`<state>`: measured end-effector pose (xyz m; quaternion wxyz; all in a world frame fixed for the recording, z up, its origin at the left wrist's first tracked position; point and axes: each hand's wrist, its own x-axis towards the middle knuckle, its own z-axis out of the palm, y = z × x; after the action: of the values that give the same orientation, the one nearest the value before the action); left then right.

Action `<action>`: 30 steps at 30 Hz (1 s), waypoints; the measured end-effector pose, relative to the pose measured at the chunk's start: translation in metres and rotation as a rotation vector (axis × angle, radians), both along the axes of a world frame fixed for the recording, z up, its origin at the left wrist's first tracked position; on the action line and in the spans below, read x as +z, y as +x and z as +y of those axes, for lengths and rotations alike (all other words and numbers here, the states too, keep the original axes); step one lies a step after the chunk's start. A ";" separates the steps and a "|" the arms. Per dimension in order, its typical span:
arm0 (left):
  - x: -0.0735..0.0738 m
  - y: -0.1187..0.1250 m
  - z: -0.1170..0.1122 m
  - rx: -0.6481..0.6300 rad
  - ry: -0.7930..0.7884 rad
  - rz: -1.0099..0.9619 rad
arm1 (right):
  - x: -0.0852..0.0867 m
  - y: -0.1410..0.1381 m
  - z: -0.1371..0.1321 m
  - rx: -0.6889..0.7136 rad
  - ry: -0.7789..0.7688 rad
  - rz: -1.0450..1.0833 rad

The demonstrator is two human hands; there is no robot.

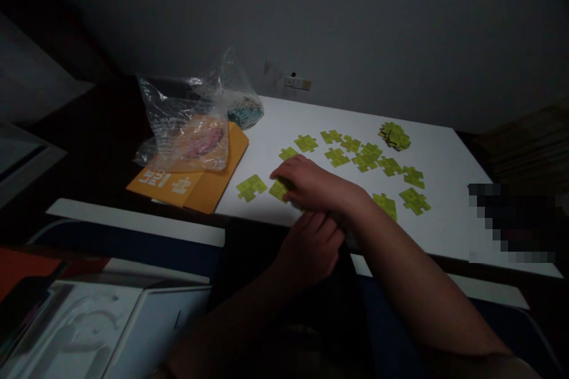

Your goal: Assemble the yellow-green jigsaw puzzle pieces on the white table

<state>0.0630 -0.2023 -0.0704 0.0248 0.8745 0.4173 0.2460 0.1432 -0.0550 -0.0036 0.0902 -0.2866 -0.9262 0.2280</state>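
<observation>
Several yellow-green puzzle pieces (365, 157) lie scattered on a white table (444, 213). My right hand (313, 185) reaches left across the table, palm down with fingers curled over one piece (279, 189) near the front edge. Another loose piece (251, 187) lies just left of it. My left hand (309, 249) sits below the right wrist at the table's front edge, fingers together and pointing up under the right hand; what it holds, if anything, is hidden. A small stack of pieces (395, 135) stands at the back right.
An orange puzzle box (195, 183) lies at the table's left end with a crumpled clear plastic bag (195, 118) on it. A wall socket (299, 82) is on the grey wall behind. A white tray or lid (89, 331) sits low at the left. The room is dim.
</observation>
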 end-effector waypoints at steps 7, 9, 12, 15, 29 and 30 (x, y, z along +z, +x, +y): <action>-0.002 -0.002 -0.004 0.004 -0.002 -0.028 | 0.002 0.014 0.012 -0.108 -0.129 0.250; -0.002 -0.002 -0.005 0.014 -0.006 -0.026 | 0.000 0.025 0.021 -0.202 -0.151 0.334; -0.001 -0.002 -0.006 0.013 -0.016 -0.025 | -0.003 0.046 0.037 -0.281 -0.183 0.337; -0.001 -0.001 -0.006 0.019 -0.013 -0.027 | -0.005 0.061 0.048 -0.302 -0.156 0.244; 0.002 -0.003 -0.007 0.017 -0.029 0.060 | -0.011 -0.031 0.038 -0.087 0.007 0.059; 0.001 -0.003 -0.007 0.007 -0.026 0.063 | -0.011 -0.038 0.041 -0.081 0.042 0.045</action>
<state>0.0599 -0.2089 -0.0692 0.0221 0.8800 0.4240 0.2128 0.1056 -0.0143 -0.0149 0.1263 -0.3169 -0.9160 0.2113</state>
